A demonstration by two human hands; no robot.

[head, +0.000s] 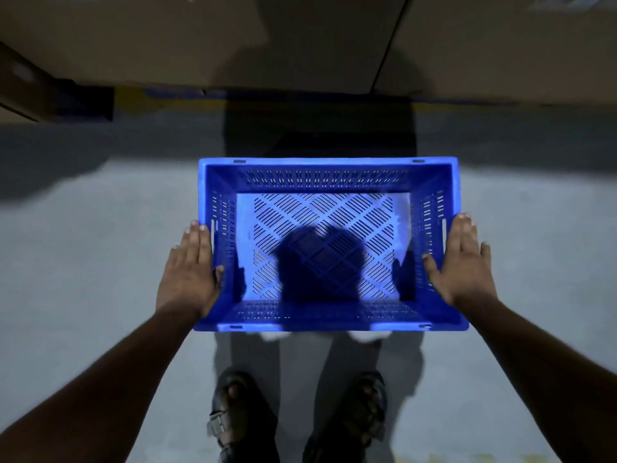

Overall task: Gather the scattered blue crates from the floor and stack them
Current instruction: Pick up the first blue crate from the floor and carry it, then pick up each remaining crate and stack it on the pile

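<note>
An empty blue crate (329,182) with slotted walls and a slotted floor is held level in front of me, above the grey floor, its open top facing up. My left hand (188,272) presses flat against its left short side, thumb hooked over the rim. On the opposite short side my right hand (464,262) does the same, thumb inside the wall. A round shadow falls on the crate's floor. No other crate is in view.
Large brown cardboard boxes (167,38) stand in a row straight ahead, just beyond the crate. A dark gap (83,101) lies at their foot on the left. My two feet in dark sandals (297,416) stand on the grey floor (83,262) below the crate.
</note>
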